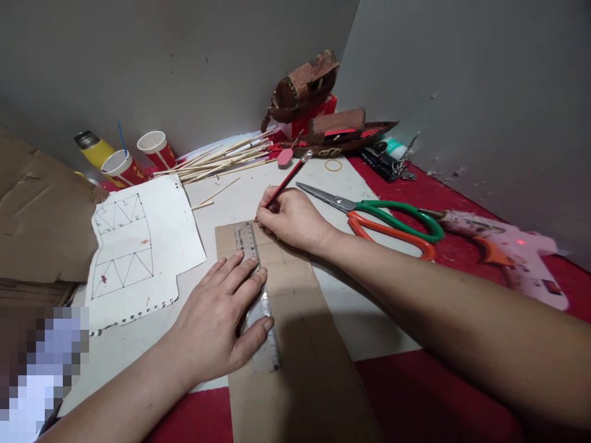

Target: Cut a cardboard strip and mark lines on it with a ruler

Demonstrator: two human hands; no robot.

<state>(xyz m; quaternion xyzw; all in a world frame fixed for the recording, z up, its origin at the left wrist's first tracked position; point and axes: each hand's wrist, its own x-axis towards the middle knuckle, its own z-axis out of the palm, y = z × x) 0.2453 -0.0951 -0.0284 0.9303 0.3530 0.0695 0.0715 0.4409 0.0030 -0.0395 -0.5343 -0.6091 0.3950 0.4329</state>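
Observation:
A long piece of brown cardboard (pixel 300 344) lies on the table, with faint pencil marks on it. A clear ruler (pixel 265 351) rests lengthwise along its left part. My left hand (pixel 224 314) presses flat on the ruler, fingers spread. In my right hand (pixel 293 218) is a red and black pencil (pixel 290 178), held tilted near the ruler's far end; its tip is hidden by the fingers. Scissors (pixel 351 206) with green and orange handles lie just right of my right hand. Left of the ruler is a white sheet (pixel 168 240) with drawn triangle patterns.
Thin wooden sticks (pixel 226 157), two paper cups (pixel 157 147) and a yellow bottle (pixel 95 151) stand or lie at the back. Brown model boats (pixel 339 129) sit behind. A pink glue gun (pixel 521 252) lies right; more cardboard (pixel 46 209) is left.

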